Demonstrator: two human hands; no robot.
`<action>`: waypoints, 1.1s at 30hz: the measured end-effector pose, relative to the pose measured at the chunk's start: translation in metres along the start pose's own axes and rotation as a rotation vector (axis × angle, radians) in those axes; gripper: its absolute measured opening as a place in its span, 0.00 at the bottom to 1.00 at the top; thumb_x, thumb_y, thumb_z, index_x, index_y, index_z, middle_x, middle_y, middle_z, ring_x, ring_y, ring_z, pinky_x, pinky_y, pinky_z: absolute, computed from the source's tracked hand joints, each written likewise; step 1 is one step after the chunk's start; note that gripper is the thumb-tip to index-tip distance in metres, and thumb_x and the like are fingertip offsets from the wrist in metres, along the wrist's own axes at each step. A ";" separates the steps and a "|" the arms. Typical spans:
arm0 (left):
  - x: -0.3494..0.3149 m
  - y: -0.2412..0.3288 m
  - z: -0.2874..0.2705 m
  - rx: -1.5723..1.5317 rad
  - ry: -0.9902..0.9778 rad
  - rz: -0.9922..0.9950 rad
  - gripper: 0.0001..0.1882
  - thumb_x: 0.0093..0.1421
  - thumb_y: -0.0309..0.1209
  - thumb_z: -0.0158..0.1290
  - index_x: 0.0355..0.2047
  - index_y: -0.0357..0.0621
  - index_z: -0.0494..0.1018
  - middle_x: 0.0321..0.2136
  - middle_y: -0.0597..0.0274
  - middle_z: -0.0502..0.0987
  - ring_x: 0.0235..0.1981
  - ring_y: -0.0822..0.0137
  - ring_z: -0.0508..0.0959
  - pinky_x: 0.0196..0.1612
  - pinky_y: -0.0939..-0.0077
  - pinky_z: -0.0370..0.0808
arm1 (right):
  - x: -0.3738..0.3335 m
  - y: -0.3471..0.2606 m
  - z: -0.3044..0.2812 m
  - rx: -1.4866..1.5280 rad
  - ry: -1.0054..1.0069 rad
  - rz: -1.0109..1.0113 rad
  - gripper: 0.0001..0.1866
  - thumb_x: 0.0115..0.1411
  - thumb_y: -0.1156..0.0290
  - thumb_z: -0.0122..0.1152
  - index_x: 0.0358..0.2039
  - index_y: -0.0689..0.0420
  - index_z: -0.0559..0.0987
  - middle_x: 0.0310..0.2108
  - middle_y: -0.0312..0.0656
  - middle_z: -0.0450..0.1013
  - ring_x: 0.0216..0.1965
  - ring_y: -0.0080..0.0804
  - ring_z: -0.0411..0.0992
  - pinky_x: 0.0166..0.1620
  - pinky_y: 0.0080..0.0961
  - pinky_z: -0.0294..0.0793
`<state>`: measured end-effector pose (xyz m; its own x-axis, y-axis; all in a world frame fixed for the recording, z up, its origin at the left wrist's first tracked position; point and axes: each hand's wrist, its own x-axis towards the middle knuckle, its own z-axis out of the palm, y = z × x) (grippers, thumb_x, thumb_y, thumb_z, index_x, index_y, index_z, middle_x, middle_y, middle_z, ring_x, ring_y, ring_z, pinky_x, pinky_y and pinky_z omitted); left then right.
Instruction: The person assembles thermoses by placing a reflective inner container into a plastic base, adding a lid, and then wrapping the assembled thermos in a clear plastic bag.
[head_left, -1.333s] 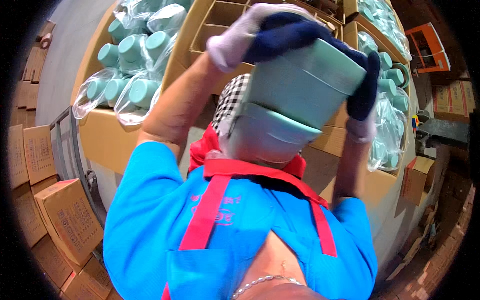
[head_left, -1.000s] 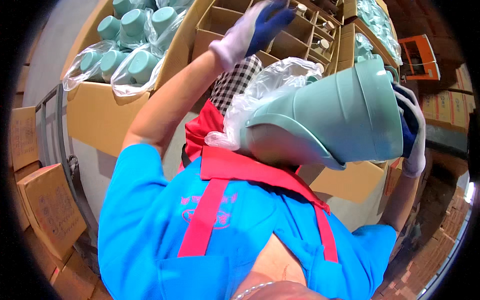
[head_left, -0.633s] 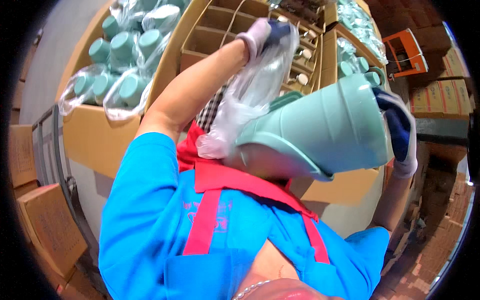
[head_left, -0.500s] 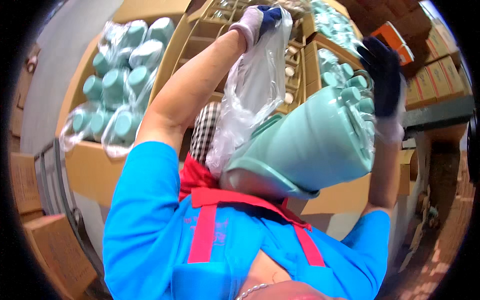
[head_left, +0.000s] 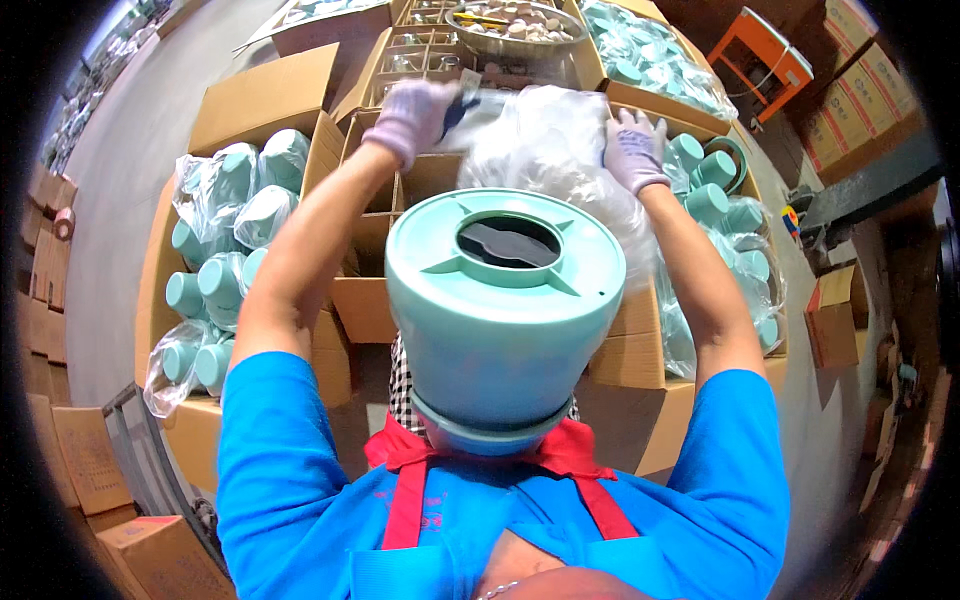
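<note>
A large teal thermos jug body [head_left: 500, 345] stands bottom up against my apron, a round hole with dark inside showing in its base. Just beyond it, a clear plastic bag [head_left: 550, 145] is spread between my gloved hands. My left hand [head_left: 415, 118] is closed at the bag's left side; its fingertips are partly hidden and slightly blurred. On the bag's right side lies my right hand [head_left: 636, 150], fingers stretched and apart. Neither hand touches the jug body.
Open cartons of teal cups, partly bagged, stand left [head_left: 220, 285] and right [head_left: 705, 203]. A divided carton [head_left: 365, 300] lies in front, with a metal bowl [head_left: 520, 25] of small pale pieces at its far end. An orange stand [head_left: 765, 60] is at far right.
The jug body has gone from tilted sideways to bottom up in front of me. My left hand has lowered leftward with the bag. My right hand has moved inward onto the bag.
</note>
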<state>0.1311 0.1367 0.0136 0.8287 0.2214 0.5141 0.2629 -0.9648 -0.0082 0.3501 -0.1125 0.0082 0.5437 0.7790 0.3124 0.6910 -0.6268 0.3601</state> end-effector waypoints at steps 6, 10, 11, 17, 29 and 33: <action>-0.047 -0.003 0.024 -1.171 0.313 -0.488 0.11 0.61 0.31 0.57 0.43 0.43 0.79 0.32 0.60 0.81 0.31 0.69 0.78 0.38 0.74 0.74 | -0.019 -0.008 0.011 0.215 0.421 -0.247 0.18 0.53 0.69 0.59 0.46 0.53 0.77 0.58 0.43 0.67 0.63 0.44 0.60 0.65 0.57 0.50; -0.089 0.019 -0.022 -1.506 0.097 -0.622 0.10 0.62 0.29 0.56 0.41 0.37 0.77 0.33 0.67 0.78 0.34 0.75 0.75 0.38 0.79 0.72 | -0.048 -0.009 0.004 0.417 -0.025 -0.405 0.13 0.53 0.69 0.56 0.39 0.54 0.79 0.46 0.41 0.76 0.54 0.43 0.69 0.61 0.49 0.61; -0.097 0.032 -0.049 -1.705 0.139 -0.811 0.09 0.62 0.28 0.56 0.41 0.36 0.77 0.32 0.66 0.78 0.35 0.74 0.75 0.38 0.78 0.73 | -0.064 -0.003 -0.008 0.782 0.014 -0.202 0.12 0.52 0.68 0.57 0.38 0.54 0.79 0.44 0.42 0.77 0.52 0.44 0.71 0.59 0.49 0.63; -0.195 0.113 -0.176 -1.334 0.301 0.337 0.08 0.57 0.28 0.52 0.36 0.42 0.79 0.25 0.61 0.75 0.32 0.62 0.78 0.38 0.70 0.75 | -0.206 -0.021 -0.157 0.829 0.357 -0.206 0.18 0.49 0.64 0.62 0.41 0.57 0.78 0.50 0.47 0.74 0.57 0.48 0.68 0.60 0.44 0.62; -0.375 0.136 -0.128 -1.119 -0.512 0.003 0.07 0.54 0.28 0.57 0.31 0.37 0.76 0.29 0.54 0.79 0.33 0.58 0.80 0.39 0.68 0.75 | -0.306 -0.067 -0.057 2.422 -0.451 0.296 0.27 0.70 0.61 0.46 0.66 0.57 0.60 0.65 0.44 0.61 0.66 0.38 0.58 0.68 0.33 0.53; -0.408 0.190 -0.111 -1.255 -0.708 -0.166 0.09 0.57 0.28 0.56 0.37 0.38 0.80 0.36 0.50 0.82 0.39 0.58 0.82 0.44 0.69 0.77 | -0.330 -0.144 -0.074 2.445 -0.534 0.638 0.28 0.74 0.55 0.32 0.68 0.56 0.57 0.67 0.42 0.56 0.67 0.35 0.54 0.68 0.31 0.52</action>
<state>-0.2122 -0.1532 -0.1022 0.9957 0.0042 -0.0923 0.0886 -0.3253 0.9414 0.0360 -0.2810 -0.0813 0.5381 0.7851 -0.3067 -0.6048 0.1061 -0.7893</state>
